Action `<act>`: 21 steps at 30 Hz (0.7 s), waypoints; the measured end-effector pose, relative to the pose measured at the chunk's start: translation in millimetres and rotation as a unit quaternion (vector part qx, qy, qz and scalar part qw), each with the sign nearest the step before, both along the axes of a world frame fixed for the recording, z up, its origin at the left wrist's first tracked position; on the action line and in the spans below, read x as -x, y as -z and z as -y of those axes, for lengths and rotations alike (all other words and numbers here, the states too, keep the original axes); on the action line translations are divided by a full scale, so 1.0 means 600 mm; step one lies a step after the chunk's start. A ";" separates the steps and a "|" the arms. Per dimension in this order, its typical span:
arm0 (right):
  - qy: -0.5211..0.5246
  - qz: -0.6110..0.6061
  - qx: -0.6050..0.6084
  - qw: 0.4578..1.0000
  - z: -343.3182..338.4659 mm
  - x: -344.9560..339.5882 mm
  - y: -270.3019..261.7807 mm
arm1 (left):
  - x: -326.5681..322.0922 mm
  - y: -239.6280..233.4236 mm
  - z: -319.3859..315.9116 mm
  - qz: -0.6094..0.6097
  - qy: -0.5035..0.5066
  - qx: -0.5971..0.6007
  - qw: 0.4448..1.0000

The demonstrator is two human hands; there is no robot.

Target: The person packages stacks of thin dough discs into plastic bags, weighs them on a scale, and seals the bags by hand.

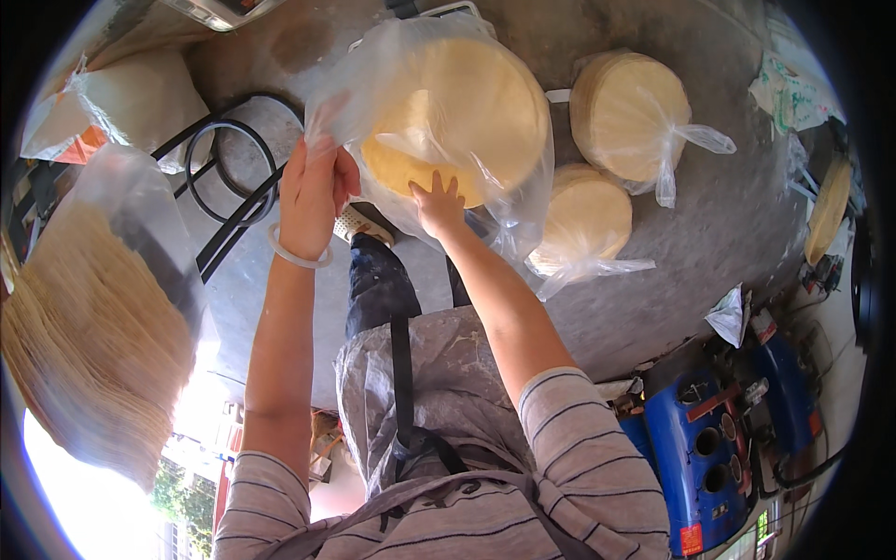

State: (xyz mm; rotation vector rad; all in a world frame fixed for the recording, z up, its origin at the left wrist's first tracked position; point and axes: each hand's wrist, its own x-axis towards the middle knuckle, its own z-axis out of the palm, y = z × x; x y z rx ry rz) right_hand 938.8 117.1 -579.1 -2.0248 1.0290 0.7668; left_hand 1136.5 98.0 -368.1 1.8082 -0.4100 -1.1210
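Note:
Before me stands a large stack of thin, round, pale-yellow sheets [483, 105], partly covered by a clear plastic bag [392, 52]. My left hand [315, 182], with a pale bangle at its wrist, grips the loose side of the bag left of the stack. My right hand [441, 206] rests with its fingers spread against the near edge of the stack, where a deeper yellow surface shows. Whether film lies between those fingers and the sheets is hard to tell. The stack's underside is hidden.
Two bagged round stacks, one farther [630, 115] and one nearer [584, 217], sit on the concrete floor at the right, their bags knotted. A black-framed round stand [231, 171] is at the left. Beyond it hangs a large bagged stack [98, 315]. Blue machinery [700, 455] stands lower right.

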 end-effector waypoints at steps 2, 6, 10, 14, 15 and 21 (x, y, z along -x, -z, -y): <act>-0.018 0.004 -0.064 0.998 0.021 0.009 -0.002 | 0.004 0.001 -0.004 -0.010 -0.004 0.004 1.000; 0.029 0.132 0.106 0.985 0.092 0.078 0.092 | 0.010 -0.010 -0.013 -0.040 -0.004 0.015 0.999; 0.251 0.128 0.209 0.936 0.215 0.125 0.154 | 0.019 0.006 -0.026 -0.049 -0.002 0.044 0.998; 0.155 0.134 0.249 0.947 0.262 0.145 0.170 | 0.022 0.012 -0.024 -0.051 -0.024 0.052 0.997; 0.149 0.133 0.248 0.948 0.265 0.149 0.175 | 0.021 0.012 -0.020 -0.049 -0.025 0.054 0.997; 0.104 0.088 0.299 0.944 0.270 0.172 0.225 | 0.011 0.011 0.003 -0.034 -0.014 0.048 0.998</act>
